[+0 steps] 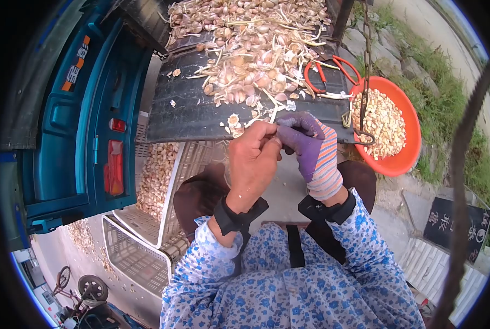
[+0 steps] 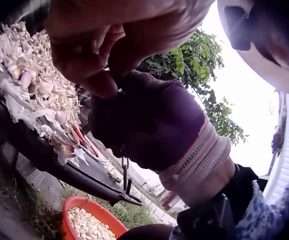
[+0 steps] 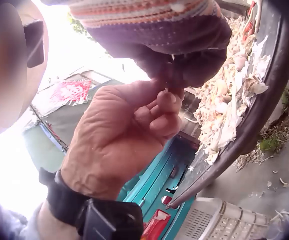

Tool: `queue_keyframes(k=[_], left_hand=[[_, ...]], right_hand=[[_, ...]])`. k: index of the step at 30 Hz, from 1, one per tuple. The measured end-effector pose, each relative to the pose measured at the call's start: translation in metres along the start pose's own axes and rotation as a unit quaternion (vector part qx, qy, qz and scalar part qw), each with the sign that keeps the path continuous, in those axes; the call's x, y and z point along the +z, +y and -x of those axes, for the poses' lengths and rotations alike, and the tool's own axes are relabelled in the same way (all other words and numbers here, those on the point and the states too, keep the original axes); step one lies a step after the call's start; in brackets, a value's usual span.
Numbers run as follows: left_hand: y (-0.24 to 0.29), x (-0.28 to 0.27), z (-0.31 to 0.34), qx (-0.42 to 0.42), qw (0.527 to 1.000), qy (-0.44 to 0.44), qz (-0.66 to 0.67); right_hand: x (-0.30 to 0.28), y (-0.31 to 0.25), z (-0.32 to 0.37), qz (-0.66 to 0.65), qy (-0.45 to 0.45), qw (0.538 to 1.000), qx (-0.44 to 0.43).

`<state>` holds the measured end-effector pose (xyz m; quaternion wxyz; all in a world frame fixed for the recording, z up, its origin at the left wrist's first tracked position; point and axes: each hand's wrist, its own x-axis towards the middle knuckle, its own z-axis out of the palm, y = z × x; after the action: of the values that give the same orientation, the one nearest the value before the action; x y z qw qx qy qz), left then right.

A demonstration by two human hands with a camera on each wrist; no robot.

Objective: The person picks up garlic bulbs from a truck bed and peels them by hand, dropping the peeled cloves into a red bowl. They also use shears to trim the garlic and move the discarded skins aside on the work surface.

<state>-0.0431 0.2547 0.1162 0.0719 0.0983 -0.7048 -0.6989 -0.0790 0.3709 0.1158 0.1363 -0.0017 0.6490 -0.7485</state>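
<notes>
Close over the front edge of a dark board, the two hands meet with fingers curled and fingertips together. My bare left hand (image 1: 254,162) pinches what looks like a garlic clove, mostly hidden behind the fingers. Against it, my right hand (image 1: 304,143), in a purple glove with a striped cuff, pinches at the same small piece. Both wrist views show the bare fingertips touching the dark gloved ones. A heap of garlic cloves (image 1: 261,60) with dry skins and stalks covers the board beyond. Some loose pieces (image 1: 234,124) lie just left of the fingers.
Red-handled scissors (image 1: 314,82) lie at the heap's right side. An orange basin (image 1: 412,109) of peeled cloves stands to the right, behind a hanging chain (image 1: 364,60). Plastic crates (image 1: 138,255) sit lower left, beside a teal truck (image 1: 58,142).
</notes>
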Motion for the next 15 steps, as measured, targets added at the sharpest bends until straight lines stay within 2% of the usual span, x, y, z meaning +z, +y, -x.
queue_keyframes(k=[4, 9, 10, 13, 15], left_hand=[[-0.001, -0.001, 0.007, -0.002, 1.0, -0.023, 0.018], [0.002, -0.003, 0.009, -0.037, 0.987, -0.017, 0.159], [0.003, -0.005, 0.009, -0.043, 0.982, -0.014, 0.183], [0.005, -0.017, 0.008, -0.07, 0.997, 0.014, 0.017], [0.007, -0.017, 0.007, -0.08, 0.996, 0.003, 0.046]], right_hand=[[-0.003, 0.0, 0.004, -0.132, 0.023, 0.988, 0.07], [-0.004, 0.005, 0.003, -0.254, 0.004, 0.96, 0.118], [-0.004, 0.004, 0.003, -0.247, 0.008, 0.962, 0.119], [-0.007, 0.0, -0.001, -0.189, 0.004, 0.975, 0.121], [-0.009, -0.005, -0.002, -0.097, -0.023, 0.988, 0.119]])
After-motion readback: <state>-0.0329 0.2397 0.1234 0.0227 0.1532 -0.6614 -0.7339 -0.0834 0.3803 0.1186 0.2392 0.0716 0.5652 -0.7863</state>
